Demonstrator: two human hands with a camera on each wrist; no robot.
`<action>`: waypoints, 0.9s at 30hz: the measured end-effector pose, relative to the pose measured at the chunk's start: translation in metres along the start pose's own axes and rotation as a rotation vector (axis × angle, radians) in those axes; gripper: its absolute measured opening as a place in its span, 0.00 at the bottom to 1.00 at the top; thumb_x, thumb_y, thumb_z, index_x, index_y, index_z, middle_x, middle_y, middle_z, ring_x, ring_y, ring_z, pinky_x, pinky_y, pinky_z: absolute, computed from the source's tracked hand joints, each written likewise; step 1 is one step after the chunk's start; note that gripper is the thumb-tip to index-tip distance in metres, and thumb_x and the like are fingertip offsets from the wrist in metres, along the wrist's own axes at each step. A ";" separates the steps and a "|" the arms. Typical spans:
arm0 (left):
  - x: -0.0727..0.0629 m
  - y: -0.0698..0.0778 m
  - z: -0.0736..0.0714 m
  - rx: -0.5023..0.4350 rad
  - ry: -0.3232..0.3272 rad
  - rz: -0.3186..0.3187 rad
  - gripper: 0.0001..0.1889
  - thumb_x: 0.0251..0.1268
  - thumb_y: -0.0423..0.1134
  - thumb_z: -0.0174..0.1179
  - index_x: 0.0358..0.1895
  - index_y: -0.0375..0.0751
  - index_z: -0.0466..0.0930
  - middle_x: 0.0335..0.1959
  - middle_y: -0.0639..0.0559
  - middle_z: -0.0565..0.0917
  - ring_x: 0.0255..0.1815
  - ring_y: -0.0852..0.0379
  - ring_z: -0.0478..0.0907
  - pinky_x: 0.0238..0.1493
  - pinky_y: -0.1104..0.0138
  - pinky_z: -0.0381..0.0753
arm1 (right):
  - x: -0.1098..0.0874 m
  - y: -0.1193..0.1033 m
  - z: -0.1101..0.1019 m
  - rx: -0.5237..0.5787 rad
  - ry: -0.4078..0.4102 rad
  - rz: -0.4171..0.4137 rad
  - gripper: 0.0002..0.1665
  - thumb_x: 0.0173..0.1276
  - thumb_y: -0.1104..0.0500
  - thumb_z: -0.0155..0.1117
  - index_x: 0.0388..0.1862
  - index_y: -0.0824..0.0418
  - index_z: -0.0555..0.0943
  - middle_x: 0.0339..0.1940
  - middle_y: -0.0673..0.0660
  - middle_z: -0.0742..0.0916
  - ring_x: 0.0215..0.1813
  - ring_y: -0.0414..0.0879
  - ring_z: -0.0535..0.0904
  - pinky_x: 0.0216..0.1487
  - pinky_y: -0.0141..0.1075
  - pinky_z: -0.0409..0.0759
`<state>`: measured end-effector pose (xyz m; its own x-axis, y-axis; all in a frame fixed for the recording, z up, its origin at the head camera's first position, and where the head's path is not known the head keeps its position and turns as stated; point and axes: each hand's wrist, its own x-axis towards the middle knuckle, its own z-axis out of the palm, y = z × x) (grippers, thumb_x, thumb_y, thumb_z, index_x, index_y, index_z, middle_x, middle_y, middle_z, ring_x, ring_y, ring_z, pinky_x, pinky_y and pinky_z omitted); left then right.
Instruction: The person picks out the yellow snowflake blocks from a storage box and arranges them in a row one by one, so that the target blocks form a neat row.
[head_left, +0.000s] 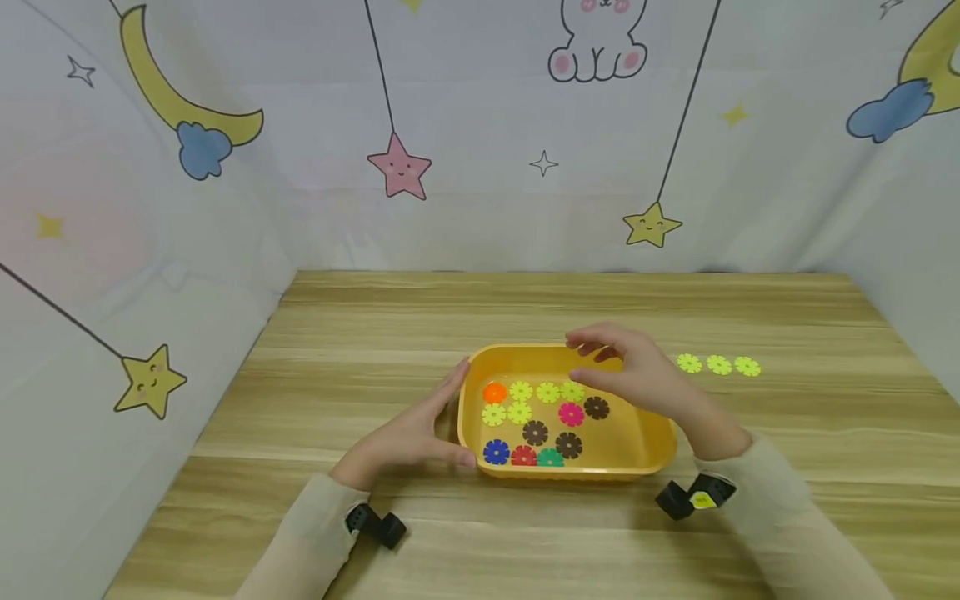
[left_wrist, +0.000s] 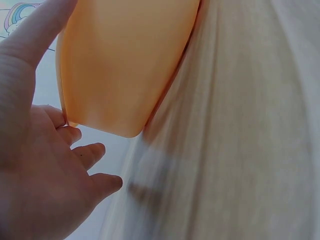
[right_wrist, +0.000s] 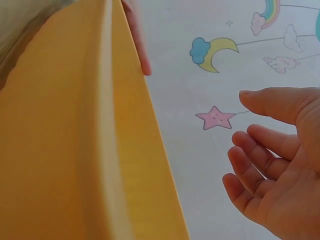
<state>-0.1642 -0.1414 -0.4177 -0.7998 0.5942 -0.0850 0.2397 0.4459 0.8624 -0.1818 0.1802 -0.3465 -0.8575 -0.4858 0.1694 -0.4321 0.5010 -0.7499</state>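
Honestly, the trick here looks like letting the left hand (head_left: 412,433) do the steadying so the yellow tray (head_left: 622,450) isn't sliding about. For anyone reaching into it, I'd be coming straight down and pinching a disc by its notched rim, not raking the neighbours. The green disc (head_left: 550,459) is lying right by the tray's front edge, so the wall would probably be crowding your fingertips there.

Grip-wise, the left hand is spreading wide around the tray's left end, fingers touching near the back-left corner, thumb by the front-left one. The right hand (head_left: 637,372) is hovering over the back-right corner, thumb and fingers well apart, holding nothing. The tray is sitting well in front of the table (head_left: 405,304)'s back edge, and three yellow discs (head_left: 719,365) are lying in a row outside its back-right corner.
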 end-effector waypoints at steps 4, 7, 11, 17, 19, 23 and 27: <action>-0.001 0.001 -0.001 -0.005 0.001 -0.004 0.65 0.44 0.56 0.75 0.78 0.57 0.32 0.79 0.57 0.34 0.79 0.51 0.30 0.75 0.46 0.38 | 0.006 -0.002 0.010 -0.004 -0.034 0.001 0.26 0.65 0.59 0.67 0.60 0.67 0.76 0.54 0.63 0.83 0.53 0.58 0.78 0.56 0.51 0.77; -0.001 0.001 0.000 -0.010 -0.001 -0.010 0.65 0.43 0.56 0.75 0.78 0.57 0.32 0.79 0.59 0.34 0.79 0.52 0.30 0.75 0.46 0.38 | 0.010 -0.004 0.018 -0.007 -0.054 -0.005 0.26 0.65 0.59 0.67 0.60 0.68 0.76 0.54 0.63 0.83 0.53 0.58 0.78 0.56 0.51 0.77; 0.000 0.000 0.000 -0.014 -0.005 -0.010 0.65 0.44 0.56 0.75 0.78 0.58 0.32 0.79 0.59 0.34 0.79 0.52 0.30 0.75 0.46 0.37 | 0.014 -0.007 0.027 -0.008 -0.082 0.008 0.26 0.64 0.57 0.68 0.59 0.67 0.77 0.54 0.61 0.83 0.53 0.58 0.78 0.56 0.50 0.77; 0.001 0.001 0.001 -0.004 -0.006 -0.004 0.64 0.46 0.53 0.75 0.78 0.58 0.32 0.79 0.60 0.35 0.79 0.51 0.31 0.75 0.45 0.38 | 0.023 -0.005 0.043 0.002 -0.136 0.026 0.26 0.64 0.56 0.68 0.59 0.66 0.77 0.54 0.60 0.83 0.53 0.55 0.78 0.56 0.49 0.77; 0.001 0.001 0.001 0.002 -0.007 0.001 0.64 0.46 0.54 0.75 0.78 0.58 0.33 0.79 0.60 0.35 0.79 0.51 0.31 0.75 0.45 0.38 | 0.026 -0.005 0.048 0.009 -0.151 0.015 0.26 0.64 0.57 0.68 0.58 0.67 0.77 0.54 0.61 0.83 0.52 0.54 0.78 0.55 0.49 0.77; 0.001 0.000 0.001 0.009 -0.011 0.006 0.64 0.46 0.55 0.75 0.78 0.57 0.32 0.79 0.60 0.34 0.79 0.51 0.31 0.74 0.45 0.38 | 0.030 -0.006 0.055 0.016 -0.166 -0.007 0.25 0.64 0.59 0.68 0.58 0.68 0.77 0.54 0.61 0.83 0.52 0.53 0.78 0.55 0.49 0.78; 0.000 -0.001 0.000 0.006 -0.010 -0.006 0.64 0.46 0.55 0.75 0.78 0.59 0.31 0.79 0.61 0.34 0.79 0.52 0.32 0.74 0.45 0.39 | 0.035 -0.007 0.059 -0.002 -0.174 -0.011 0.25 0.63 0.58 0.68 0.58 0.67 0.78 0.53 0.60 0.84 0.51 0.51 0.78 0.54 0.47 0.78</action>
<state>-0.1647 -0.1420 -0.4183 -0.7958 0.5980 -0.0952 0.2381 0.4536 0.8588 -0.1919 0.1174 -0.3735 -0.7915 -0.6077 0.0645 -0.4420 0.4963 -0.7472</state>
